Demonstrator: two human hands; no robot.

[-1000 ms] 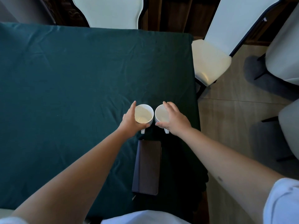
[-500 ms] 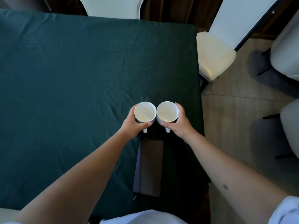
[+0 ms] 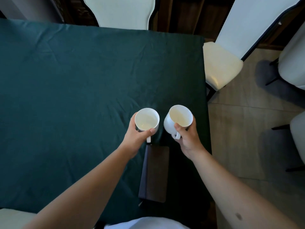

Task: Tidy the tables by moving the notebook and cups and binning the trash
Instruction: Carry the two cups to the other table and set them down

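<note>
Two white mugs are held above the table covered in dark green cloth [image 3: 69, 90]. My left hand [image 3: 137, 138] grips the left mug [image 3: 146, 119] around its body, mouth up and empty. The right mug [image 3: 179, 119] is in my right hand [image 3: 188, 138], tilted to the left with its handle towards me. A dark notebook [image 3: 155, 174] lies flat on the cloth just below the mugs, near the table's right edge. No trash is in view.
A white chair [image 3: 122, 12] stands behind the table's far edge. Another white chair with a cream seat [image 3: 219, 63] stands at the table's right side. More pale chairs [image 3: 295, 60] stand on the tiled floor [image 3: 239, 126] at the right.
Both mugs have been lifted off the cloth and moved apart. The right mug now tilts to the left.
</note>
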